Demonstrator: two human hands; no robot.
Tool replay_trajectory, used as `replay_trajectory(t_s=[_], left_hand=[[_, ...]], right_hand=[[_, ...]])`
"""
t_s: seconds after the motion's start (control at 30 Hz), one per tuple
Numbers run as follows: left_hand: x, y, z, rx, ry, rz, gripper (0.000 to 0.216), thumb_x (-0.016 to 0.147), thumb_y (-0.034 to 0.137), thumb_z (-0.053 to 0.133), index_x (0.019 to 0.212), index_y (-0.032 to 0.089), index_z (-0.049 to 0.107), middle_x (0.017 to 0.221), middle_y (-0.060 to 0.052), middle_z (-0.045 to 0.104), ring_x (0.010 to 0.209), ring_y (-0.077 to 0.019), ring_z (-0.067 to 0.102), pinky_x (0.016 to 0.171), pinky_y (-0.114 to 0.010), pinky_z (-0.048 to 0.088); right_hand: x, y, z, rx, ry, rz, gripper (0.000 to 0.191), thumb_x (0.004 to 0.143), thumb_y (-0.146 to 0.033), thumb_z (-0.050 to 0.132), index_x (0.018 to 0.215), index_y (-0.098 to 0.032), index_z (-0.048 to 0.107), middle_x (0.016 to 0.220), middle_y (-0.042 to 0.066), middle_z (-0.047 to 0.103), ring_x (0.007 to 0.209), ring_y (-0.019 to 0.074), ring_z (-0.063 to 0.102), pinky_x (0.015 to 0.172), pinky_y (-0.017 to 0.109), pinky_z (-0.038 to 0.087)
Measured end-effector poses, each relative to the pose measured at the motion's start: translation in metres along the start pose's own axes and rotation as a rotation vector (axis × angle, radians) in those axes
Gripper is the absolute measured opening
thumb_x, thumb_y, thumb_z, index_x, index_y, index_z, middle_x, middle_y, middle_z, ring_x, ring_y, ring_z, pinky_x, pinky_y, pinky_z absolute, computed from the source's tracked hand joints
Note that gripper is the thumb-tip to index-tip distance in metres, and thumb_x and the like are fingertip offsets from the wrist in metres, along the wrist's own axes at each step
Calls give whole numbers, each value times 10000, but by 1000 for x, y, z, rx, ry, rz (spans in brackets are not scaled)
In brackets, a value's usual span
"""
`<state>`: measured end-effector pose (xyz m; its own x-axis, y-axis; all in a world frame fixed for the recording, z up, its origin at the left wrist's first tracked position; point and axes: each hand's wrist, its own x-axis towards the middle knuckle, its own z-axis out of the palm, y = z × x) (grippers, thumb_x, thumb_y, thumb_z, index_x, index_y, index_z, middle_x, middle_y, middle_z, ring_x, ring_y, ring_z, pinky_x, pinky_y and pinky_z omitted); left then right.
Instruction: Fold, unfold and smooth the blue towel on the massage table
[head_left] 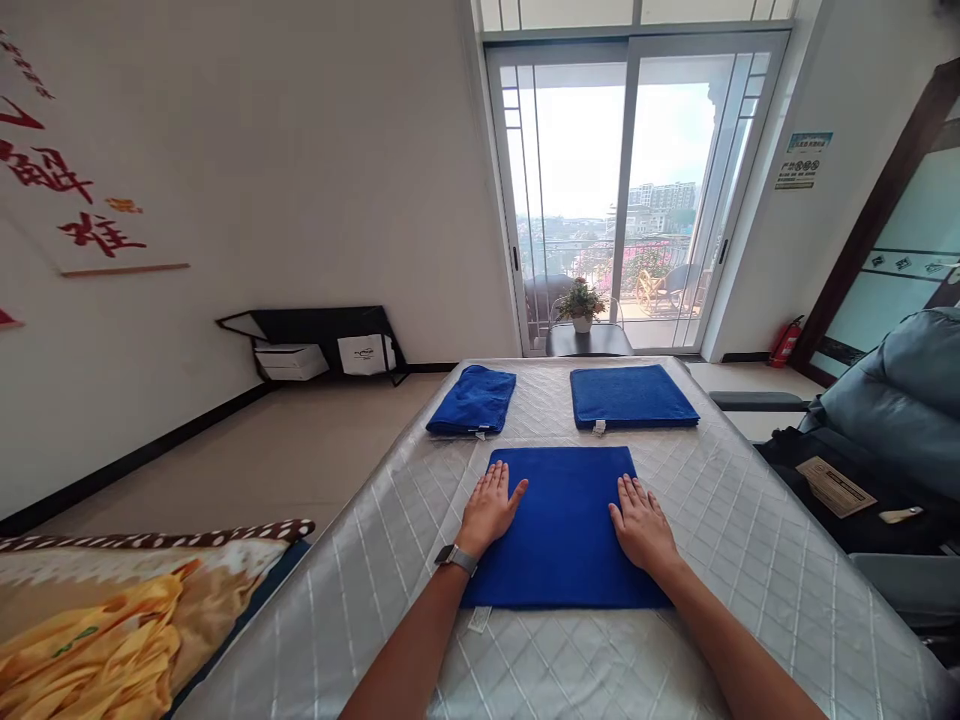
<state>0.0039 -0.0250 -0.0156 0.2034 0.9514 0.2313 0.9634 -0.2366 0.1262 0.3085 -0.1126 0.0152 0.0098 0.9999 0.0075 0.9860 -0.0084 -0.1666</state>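
Observation:
A blue cloth (566, 540), folded into a flat rectangle, lies in front of me on a pale quilted mattress (360, 620). My left hand (491, 507) rests flat on its left edge, fingers stretched forward and thumb out; a watch is on that wrist. On the right edge lies my right hand (643, 522), palm down with its fingers extended. A white tag (479, 619) pokes out at the near left corner. Farther off are two more folded blue cloths: a smaller, looser one (472, 400) at the left and a wider, flat one (634, 396) at the right, both with tags.
To the left, a yellow cloth (97, 640) lies crumpled on a patterned cover. A black rack (322, 335) with white boxes is against the wall. Beyond the mattress stands a potted plant (581, 305) on a chair. A dark armchair (892, 390) is close on the right.

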Motion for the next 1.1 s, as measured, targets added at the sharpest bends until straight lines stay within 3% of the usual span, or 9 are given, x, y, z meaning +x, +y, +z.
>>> replay_trajectory(t_s=[0.3,0.57,0.7,0.97,1.1], left_hand=[[0,-1,-4,-61,13,-19,928,983,713,94,1540,25,375,1601,-235,364,1503,-316,336,1215,-472,283],[-2,3,-9,-56,25,-28,885,995,686,137,1543,34,377,1594,-225,388,1505,-324,330,1216,-487,300],[-3,3,-8,-49,30,-21,911,996,682,118,1526,-8,387,1598,-238,369,1501,-313,342,1228,-460,287],[-2,1,-3,-26,31,-23,888,992,695,144,1545,40,377,1611,-213,361,1510,-299,327,1233,-452,284],[-2,-1,0,-19,38,-15,870,997,691,164,1554,54,365,1612,-208,362,1511,-304,321,1229,-460,291]], right_hand=[[7,-2,-7,-116,-53,7,681,1031,-424,217,1601,-53,246,1668,149,211,1555,260,153,1250,476,94],[62,-3,-25,-45,-6,36,675,1033,-413,192,1606,-60,235,1674,130,222,1559,223,133,1247,427,107],[81,0,-18,-24,15,65,669,1035,-404,175,1602,-55,248,1670,138,235,1556,212,144,1242,410,112],[89,11,3,-71,113,22,657,1035,-369,209,1600,-34,232,1682,134,183,1563,221,92,1251,405,36],[92,13,5,-32,45,-23,671,1037,-410,200,1601,-48,242,1680,122,198,1560,200,114,1250,380,83]])
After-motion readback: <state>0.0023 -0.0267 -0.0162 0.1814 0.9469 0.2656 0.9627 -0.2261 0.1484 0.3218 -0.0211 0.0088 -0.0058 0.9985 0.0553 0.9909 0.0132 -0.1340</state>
